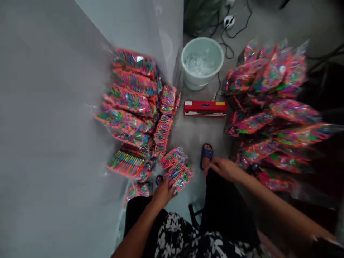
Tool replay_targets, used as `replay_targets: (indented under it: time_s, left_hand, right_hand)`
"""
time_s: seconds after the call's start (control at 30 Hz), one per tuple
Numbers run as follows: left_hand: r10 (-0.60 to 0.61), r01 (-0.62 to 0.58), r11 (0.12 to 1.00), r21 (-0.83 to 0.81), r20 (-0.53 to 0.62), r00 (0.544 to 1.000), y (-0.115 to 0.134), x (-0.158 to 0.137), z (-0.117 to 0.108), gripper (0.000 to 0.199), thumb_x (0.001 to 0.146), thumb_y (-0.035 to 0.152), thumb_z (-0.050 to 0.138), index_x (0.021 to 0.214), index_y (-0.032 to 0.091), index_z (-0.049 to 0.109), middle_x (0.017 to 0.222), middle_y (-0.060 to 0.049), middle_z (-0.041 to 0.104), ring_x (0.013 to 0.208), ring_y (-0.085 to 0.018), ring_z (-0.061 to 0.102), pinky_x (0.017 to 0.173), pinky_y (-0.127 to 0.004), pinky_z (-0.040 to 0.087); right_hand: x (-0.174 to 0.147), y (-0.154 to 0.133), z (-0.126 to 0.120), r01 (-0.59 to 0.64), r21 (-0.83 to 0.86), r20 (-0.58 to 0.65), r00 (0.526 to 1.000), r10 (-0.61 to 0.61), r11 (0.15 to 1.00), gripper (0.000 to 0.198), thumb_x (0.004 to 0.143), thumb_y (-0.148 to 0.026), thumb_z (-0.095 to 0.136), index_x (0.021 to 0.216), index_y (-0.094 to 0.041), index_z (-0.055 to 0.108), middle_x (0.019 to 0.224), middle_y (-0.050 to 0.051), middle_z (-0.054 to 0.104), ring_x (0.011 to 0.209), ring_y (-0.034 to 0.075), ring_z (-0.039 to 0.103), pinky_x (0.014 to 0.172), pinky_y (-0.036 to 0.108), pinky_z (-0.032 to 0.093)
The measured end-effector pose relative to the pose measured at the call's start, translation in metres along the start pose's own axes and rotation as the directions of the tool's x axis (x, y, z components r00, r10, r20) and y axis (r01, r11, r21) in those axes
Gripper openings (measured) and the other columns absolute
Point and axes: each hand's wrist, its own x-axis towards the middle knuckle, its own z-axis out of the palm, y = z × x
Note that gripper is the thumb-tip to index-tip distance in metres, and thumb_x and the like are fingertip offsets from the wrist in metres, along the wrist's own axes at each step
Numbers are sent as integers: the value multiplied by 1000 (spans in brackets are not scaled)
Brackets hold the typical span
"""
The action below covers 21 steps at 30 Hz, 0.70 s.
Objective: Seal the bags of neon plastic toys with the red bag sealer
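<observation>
My left hand (163, 193) is closed on the near edge of a clear plastic bag of colourful pieces (178, 175). The bag hangs low between my knees, its pieces pink, orange, green and blue, too blurred to name. My right hand (223, 168) is at my right knee, by the end of the black trouser leg (224, 200). Its fingers are bent and drawn together, and what they pinch, if anything, does not show. Below that hand, a foot in a blue slipper (206, 154) rests on the floor.
A red heat sealer (205, 108) lies on the floor ahead. Behind it stands a pale bucket (202, 59) with clear plastic inside. Filled bags (131, 95) are stacked at left against the wall, and more bags (271, 77) at right. Cables run to a white socket (229, 22).
</observation>
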Motion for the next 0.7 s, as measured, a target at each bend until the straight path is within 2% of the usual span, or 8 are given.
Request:
replay_targets:
  time_s: [0.07,0.17,0.23,0.3,0.37,0.5,0.6,0.7]
  left_hand:
    - [85,-74,993,91,-115,990,10,104,21,63,98,40,59,154,13,46,160,-22,49,151,-34,44,124,-43,34]
    - [111,-81,960,268,-100,989,10,240,54,85,89,40,73,163,15,38,174,-25,22,162,-43,20,130,-59,19]
    - [184,-153,911,384,-43,982,3,306,70,85,85,45,78,160,19,47,176,-22,18,163,-47,12,129,-67,11]
    - [283,-277,835,476,61,957,-6,351,79,74,81,52,82,146,19,64,175,-20,23,162,-48,10,128,-71,4]
    - [359,-396,761,514,174,917,-16,379,80,54,80,49,84,124,19,78,172,-17,33,162,-48,14,128,-71,0]
    - [423,-539,688,486,336,842,-28,403,73,14,83,25,77,96,22,83,154,-11,60,156,-40,35,130,-63,15]
    - [417,-603,637,480,444,793,-25,402,65,15,89,18,67,91,23,82,122,-9,78,130,-30,63,123,-50,35]
    - [405,-614,599,514,468,786,-15,386,57,18,90,16,64,85,23,79,84,-5,79,86,-22,71,113,-41,44]
  right_hand:
    - [107,48,-8,-37,-154,33,999,43,987,38,108,-39,42,121,-15,69,109,18,77,100,27,74,83,32,48]
    - [239,103,10,39,-305,170,985,14,951,37,106,-34,48,121,-8,69,113,24,76,105,31,74,85,34,49]
    - [302,127,36,121,-320,239,970,-44,940,35,104,-32,53,121,-7,70,111,24,76,104,32,74,84,36,50]
    - [345,144,68,216,-252,287,948,-141,943,32,102,-30,55,120,-9,71,107,21,77,99,31,74,84,36,52]
    - [375,155,101,355,-122,330,895,-299,927,30,98,-25,59,122,-12,71,111,17,77,98,28,74,87,35,54]
    - [408,167,166,667,117,296,684,-667,736,55,84,-18,75,138,-16,65,142,17,65,120,28,69,99,33,55]
    - [419,163,204,821,47,244,543,-803,569,80,75,-18,85,150,-20,57,159,20,50,119,30,70,95,32,56]
    - [423,148,225,885,-98,266,464,-845,455,86,73,-20,91,152,-23,57,168,22,38,123,35,68,99,38,56]
